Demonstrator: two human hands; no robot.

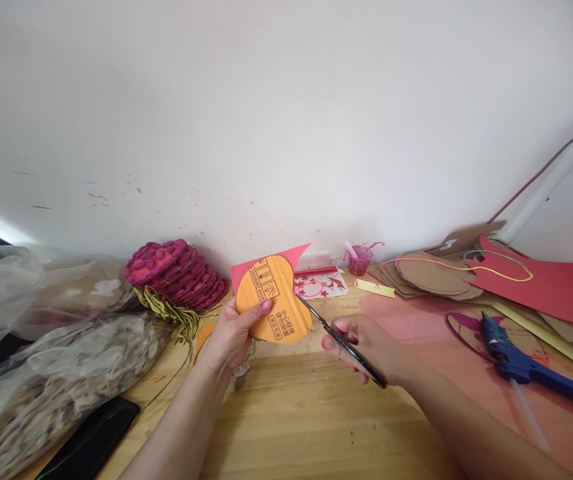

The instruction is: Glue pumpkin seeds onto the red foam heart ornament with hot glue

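Your wooden bench [286, 427] stretches below a white wall [286, 120]. Plastic bags [101, 357] slump along its left end and a tilted stack of magenta discs [174, 273] sits beyond them, perhaps set aside to give your hands room. At the right lie a red sheet [551, 287], overlapping cardboard rounds [431, 275] and, nearer you, a blue glue gun [516, 363], likely put within your right arm's reach. A black phone [91, 440] rests at the near left.

Raised mid-bench is a printed orange card [276, 300], with red paper [300, 253] showing behind it. Your left hand [239, 327] has its grip pinched on the card's left side, thumb on top, probably to expose the opposite edge. Your right hand [374, 347] has its grip wrapped around black scissors [354, 352], their tip at or just beside that edge.

Counted: one red sheet, one glue gun, one phone, one orange card, one pair of scissors, one pink cup [360, 260]. Bags, discs and rounds overlap too much for exact totals.
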